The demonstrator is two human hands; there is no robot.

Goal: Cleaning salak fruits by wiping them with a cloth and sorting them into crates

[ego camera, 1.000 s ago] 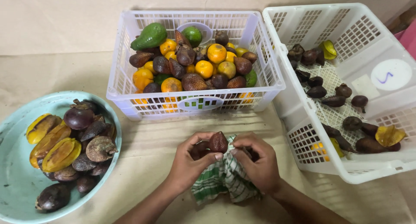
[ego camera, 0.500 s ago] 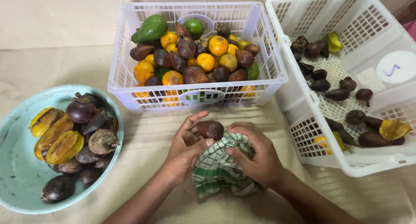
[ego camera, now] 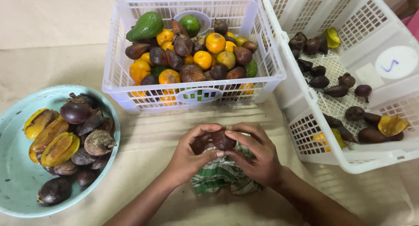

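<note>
Both hands meet at the lower middle around one dark brown scaly fruit (ego camera: 223,139). My left hand (ego camera: 190,154) cups it from the left with the thumb under it. My right hand (ego camera: 258,154) grips it from the right and also presses a green and white checked cloth (ego camera: 222,175) beneath the palm. The cloth lies bunched on the beige table covering under both hands.
A white slatted basket (ego camera: 196,95) of oranges, scaly brown fruits and green avocados stands straight ahead. A second, tilted white basket (ego camera: 345,160) at the right holds dark fruits and yellow pieces. A pale blue bowl (ego camera: 17,182) with starfruit and dark fruits sits at the left.
The fruit has turned between my fingers and sunk lower into both hands. The cloth has slid further under my right palm. The view has shifted slightly.
</note>
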